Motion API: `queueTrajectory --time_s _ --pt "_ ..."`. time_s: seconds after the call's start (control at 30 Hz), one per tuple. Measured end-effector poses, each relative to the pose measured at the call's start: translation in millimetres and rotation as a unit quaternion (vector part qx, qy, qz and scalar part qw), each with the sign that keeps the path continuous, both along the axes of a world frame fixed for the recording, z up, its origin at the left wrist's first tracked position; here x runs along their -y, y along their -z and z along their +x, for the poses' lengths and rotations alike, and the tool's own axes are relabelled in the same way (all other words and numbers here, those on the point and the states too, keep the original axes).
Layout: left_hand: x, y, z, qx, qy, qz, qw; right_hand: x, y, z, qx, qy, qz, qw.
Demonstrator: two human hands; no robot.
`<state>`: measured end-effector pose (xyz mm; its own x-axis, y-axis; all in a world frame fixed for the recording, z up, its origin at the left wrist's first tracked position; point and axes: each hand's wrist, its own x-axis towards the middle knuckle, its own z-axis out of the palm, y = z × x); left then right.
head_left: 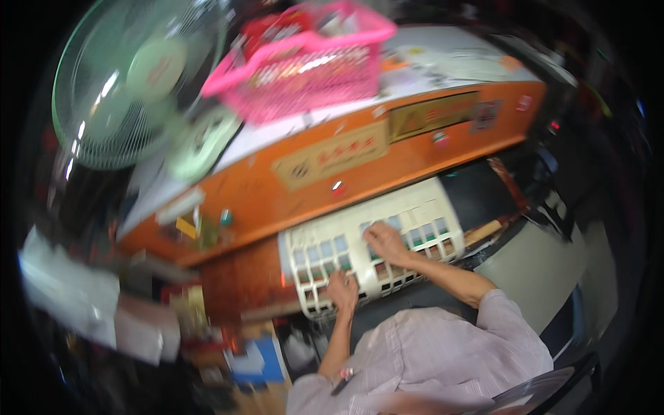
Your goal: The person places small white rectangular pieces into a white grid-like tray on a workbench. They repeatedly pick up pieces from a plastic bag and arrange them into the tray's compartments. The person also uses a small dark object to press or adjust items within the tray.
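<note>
A long orange cabinet with a pale top runs slantwise across the middle of the frame, rising toward the upper right. The person's light, faintly striped shirt fills much of the lower centre and lower right. In the upper left stands a pale green fan, its round guard partly blurred. A pink basket sits on the cabinet top at upper centre, with red and whitish items showing above its rim. Just right of centre, below the cabinet's front, lies the cream panel, tilted and pierced by rows of rectangular openings, with grey, green and brown showing through them. To its left is a reddish-brown board. The two hands are apart from each other, both at the panel: the right hand over its middle, fingers curled, and the left hand lower and to the left, near its bottom openings. Whether either one grips anything I cannot tell. On the cabinet's front, above the panel, is a small red button.
</note>
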<state>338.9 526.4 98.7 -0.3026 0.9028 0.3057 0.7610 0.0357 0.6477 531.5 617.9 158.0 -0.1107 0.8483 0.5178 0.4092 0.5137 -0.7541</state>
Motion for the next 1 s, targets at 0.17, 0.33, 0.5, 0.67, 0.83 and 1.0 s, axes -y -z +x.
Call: queueTrajectory --time_s 0.17,0.33,0.5,0.67,0.83,1.0 --pt "3 3 1 0.016 -0.014 -0.052 0.998 -47 3 -33 0.051 -0.045 -0.056 0.996" --pt "-2 -6 4 0.056 0.011 -0.042 0.997 -127 -13 -116 0.095 -0.129 0.024 0.987" --pt "-6 -6 12 0.052 -0.045 -0.064 0.996 -165 0 -194 0.161 -0.219 0.007 0.962" --pt "7 -2 21 0.038 -0.062 -0.068 0.995 -187 20 -200 0.007 -0.311 -0.274 0.91" --pt "4 -4 20 0.023 -0.061 -0.076 0.995 -216 10 -155 -0.011 -0.249 -0.261 0.932" --pt "1 -7 18 0.037 -0.058 -0.073 0.995 -183 11 -143 0.123 -0.311 -0.113 0.936"
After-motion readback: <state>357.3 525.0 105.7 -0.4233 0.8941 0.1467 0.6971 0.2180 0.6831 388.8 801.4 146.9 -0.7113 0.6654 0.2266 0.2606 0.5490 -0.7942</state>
